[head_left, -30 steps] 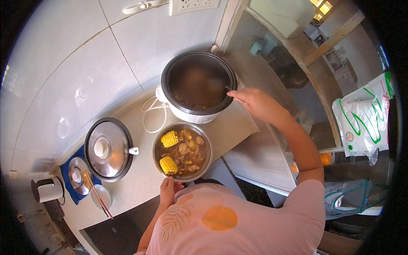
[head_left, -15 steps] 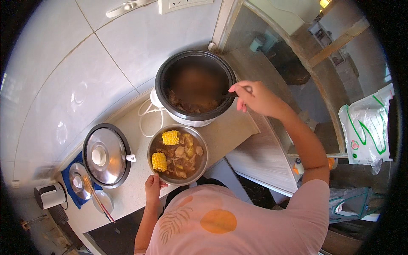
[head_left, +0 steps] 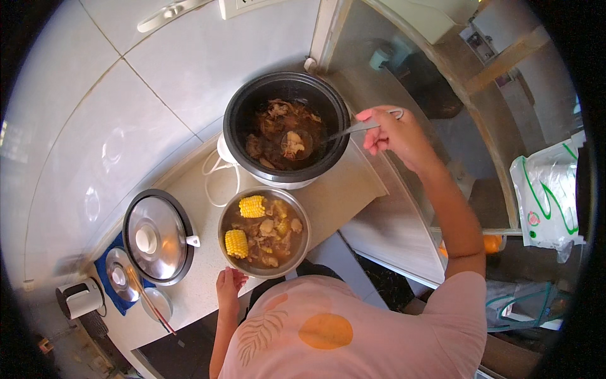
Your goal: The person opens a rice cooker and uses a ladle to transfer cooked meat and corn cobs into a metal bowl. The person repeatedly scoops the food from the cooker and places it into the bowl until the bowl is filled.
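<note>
My right hand [head_left: 392, 134] grips the handle of a metal ladle [head_left: 358, 127], which slants down into a black-lined cooking pot [head_left: 235, 120]. In the ladle's round bowl lie pieces of meat [head_left: 293, 144], above brown broth with more chunks of meat. Below the pot stands a round steel bowl [head_left: 305, 246] of broth and meat, with two pieces of yellow corn [head_left: 252, 206] at its left side. My left hand [head_left: 231, 281] is at the bowl's lower left rim, its fingers curled in; I see nothing between them.
A steel lid with a dark rim [head_left: 167, 211] lies left of the bowl. Beyond it are a smaller lid [head_left: 120, 259], a white bowl [head_left: 165, 302] and chopsticks [head_left: 151, 302]. A white cable [head_left: 218, 203] loops on the counter [head_left: 205, 265]. A glass partition [head_left: 360, 57] borders the pot's right.
The ladle has lifted and now shows with meat in its bowl; my right hand moved slightly right and up. My left hand has slipped from the bowl's rim to just below it.
</note>
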`<act>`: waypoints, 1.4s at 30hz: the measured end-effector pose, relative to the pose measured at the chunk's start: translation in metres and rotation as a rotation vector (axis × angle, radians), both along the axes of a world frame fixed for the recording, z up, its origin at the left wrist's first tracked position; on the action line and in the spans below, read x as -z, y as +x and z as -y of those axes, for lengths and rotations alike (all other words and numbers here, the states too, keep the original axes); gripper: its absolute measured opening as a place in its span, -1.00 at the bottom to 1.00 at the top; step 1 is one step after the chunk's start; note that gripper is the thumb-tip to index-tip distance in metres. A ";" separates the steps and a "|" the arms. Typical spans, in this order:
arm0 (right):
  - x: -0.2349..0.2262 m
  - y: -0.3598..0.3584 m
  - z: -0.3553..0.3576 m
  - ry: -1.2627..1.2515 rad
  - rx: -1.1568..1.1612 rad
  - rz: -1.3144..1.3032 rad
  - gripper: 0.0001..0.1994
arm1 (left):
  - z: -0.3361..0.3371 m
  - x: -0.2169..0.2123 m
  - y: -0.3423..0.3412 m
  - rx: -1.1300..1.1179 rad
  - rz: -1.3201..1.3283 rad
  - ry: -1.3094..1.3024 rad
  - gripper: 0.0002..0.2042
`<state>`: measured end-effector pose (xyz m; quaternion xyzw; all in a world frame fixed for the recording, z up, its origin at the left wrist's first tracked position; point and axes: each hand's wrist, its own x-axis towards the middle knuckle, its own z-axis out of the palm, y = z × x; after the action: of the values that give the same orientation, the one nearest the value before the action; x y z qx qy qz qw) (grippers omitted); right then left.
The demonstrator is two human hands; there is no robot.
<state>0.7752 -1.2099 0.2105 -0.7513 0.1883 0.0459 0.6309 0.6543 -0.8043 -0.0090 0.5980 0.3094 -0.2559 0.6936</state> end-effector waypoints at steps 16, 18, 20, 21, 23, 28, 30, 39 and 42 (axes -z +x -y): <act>-0.005 -0.001 -0.006 0.028 0.069 0.106 -0.71 | -0.005 -0.006 -0.014 0.046 -0.001 -0.050 -0.73; -0.006 -0.003 -0.007 0.019 0.060 0.099 -0.71 | -0.008 -0.002 -0.019 0.027 -0.002 -0.066 -0.73; -0.014 -0.006 -0.009 0.015 0.029 0.092 -0.72 | -0.009 -0.003 -0.023 0.016 -0.004 -0.073 -0.73; -0.018 -0.007 -0.011 0.006 0.025 0.110 -0.72 | -0.009 -0.006 -0.025 0.013 -0.004 -0.073 -0.73; -0.030 -0.010 -0.015 -0.011 0.016 0.144 -0.71 | -0.010 -0.008 -0.029 0.009 -0.004 -0.075 -0.73; -0.074 -0.029 -0.033 -0.009 -0.047 0.223 -0.73 | -0.014 0.001 -0.038 0.007 0.009 -0.121 -0.74; -0.089 -0.037 -0.042 -0.025 -0.071 0.228 -0.73 | -0.012 -0.002 -0.040 0.004 -0.003 -0.099 -0.74; -0.053 -0.072 -0.081 0.056 -0.149 -0.025 -0.70 | -0.020 0.009 -0.059 -0.076 0.037 -0.197 -0.75; -0.009 -0.082 -0.097 0.028 -0.185 -0.126 -0.72 | -0.022 0.007 -0.063 -0.071 0.020 -0.188 -0.76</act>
<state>0.6937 -1.1133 0.2196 -0.7523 0.1570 0.1536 0.6211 0.5916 -0.7818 -0.0165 0.5213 0.2981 -0.2531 0.7585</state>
